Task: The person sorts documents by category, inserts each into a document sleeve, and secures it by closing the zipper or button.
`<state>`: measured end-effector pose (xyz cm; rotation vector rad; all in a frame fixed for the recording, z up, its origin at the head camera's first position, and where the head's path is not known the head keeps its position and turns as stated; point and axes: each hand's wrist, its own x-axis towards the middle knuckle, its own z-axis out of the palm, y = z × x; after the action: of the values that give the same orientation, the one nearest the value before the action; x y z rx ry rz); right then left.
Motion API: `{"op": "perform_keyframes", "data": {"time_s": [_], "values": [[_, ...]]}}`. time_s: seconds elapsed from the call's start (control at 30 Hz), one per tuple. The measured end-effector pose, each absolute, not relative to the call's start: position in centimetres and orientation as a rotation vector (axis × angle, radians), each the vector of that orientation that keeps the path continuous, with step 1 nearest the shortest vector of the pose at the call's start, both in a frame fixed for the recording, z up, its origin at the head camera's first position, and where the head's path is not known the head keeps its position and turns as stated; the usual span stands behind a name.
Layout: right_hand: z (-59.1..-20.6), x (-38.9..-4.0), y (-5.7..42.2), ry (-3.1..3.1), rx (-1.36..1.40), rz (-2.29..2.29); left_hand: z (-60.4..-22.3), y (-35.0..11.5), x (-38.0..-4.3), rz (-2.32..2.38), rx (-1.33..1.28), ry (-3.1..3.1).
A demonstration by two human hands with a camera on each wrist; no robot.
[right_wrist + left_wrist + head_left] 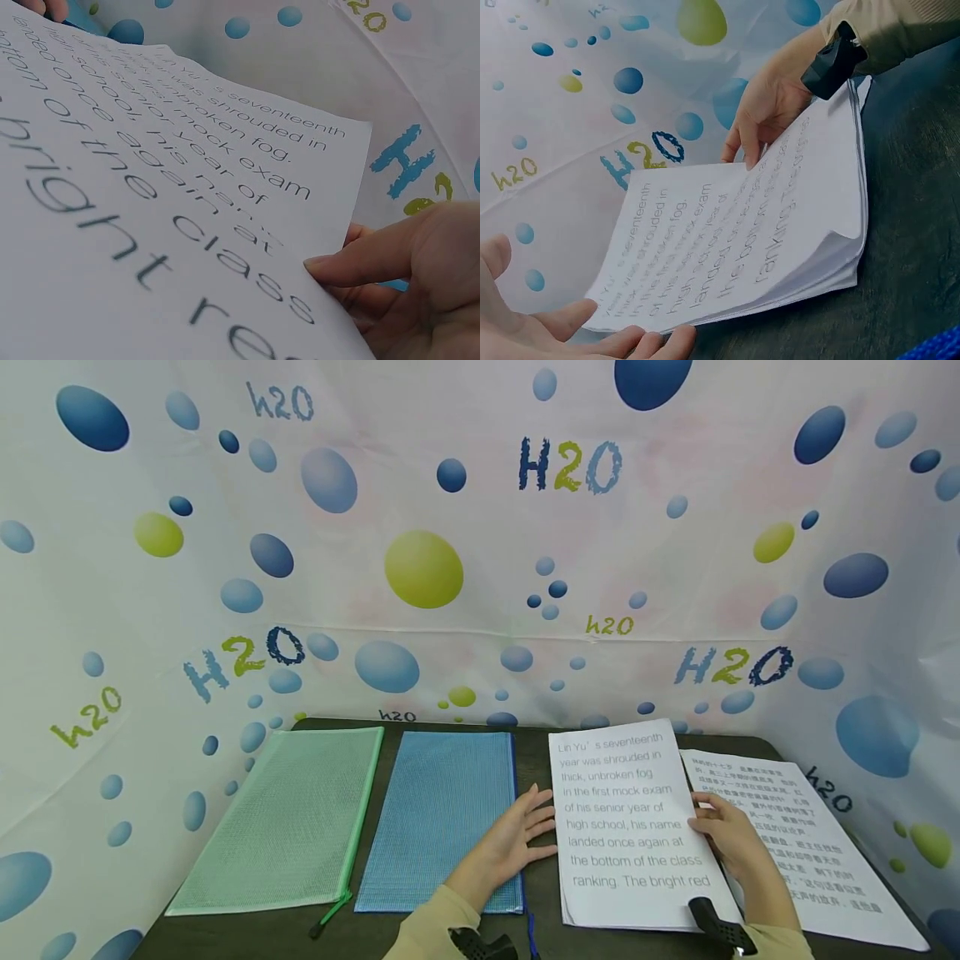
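A stack of white sheets with large English print (630, 827) lies on the dark table, its right side tilted up in the left wrist view. My right hand (731, 835) pinches the stack's right edge, thumb on top and fingers beneath, as the right wrist view shows. At the opposite edge, my left hand (510, 839) has its fingers spread, fingertips right at the paper's side. Under the right hand lies a second stack of sheets with Chinese print (817, 852), partly covered by the first.
Left of the papers lies a blue mesh zip pouch (442, 810), partly under my left forearm. Farther left is a green mesh zip pouch (285, 818) with a cord pull. A white sheet printed with bubbles (480, 543) hangs behind the dark table (367, 935).
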<state>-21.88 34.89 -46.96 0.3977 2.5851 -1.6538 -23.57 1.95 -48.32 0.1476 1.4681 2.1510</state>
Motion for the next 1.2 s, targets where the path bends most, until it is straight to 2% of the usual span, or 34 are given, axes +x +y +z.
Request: {"op": "perform_keyframes", "data": {"time_s": [0.3, 0.63, 0.77, 0.97, 1.1, 1.2], "values": [[-46.8, -21.9, 35.2, 2.568, 0.377, -1.718, -47.4, 1.2, -23.7, 2.058, 0.228, 1.815], [-46.7, -21.7, 36.1, 2.584, 0.381, -1.752, -46.3, -1.1, -24.8, 1.837, 0.206, 2.339], [-46.7, -21.7, 36.4, 2.594, 0.391, -1.764, -46.7, -1.4, -25.0, 1.556, 0.248, 2.766], [-46.7, -21.7, 36.5, 2.586, 0.402, -1.771, -47.2, -1.4, -24.4, 0.77, 0.374, 3.324], [-46.7, -21.7, 36.5, 2.582, 0.399, -1.772, -47.9, -1.1, -24.0, 0.392, 0.407, 3.424], [-46.8, -21.7, 36.5, 2.58, 0.401, -1.771, -48.4, -0.9, -23.8, 0.292, 0.411, 3.418]]}}
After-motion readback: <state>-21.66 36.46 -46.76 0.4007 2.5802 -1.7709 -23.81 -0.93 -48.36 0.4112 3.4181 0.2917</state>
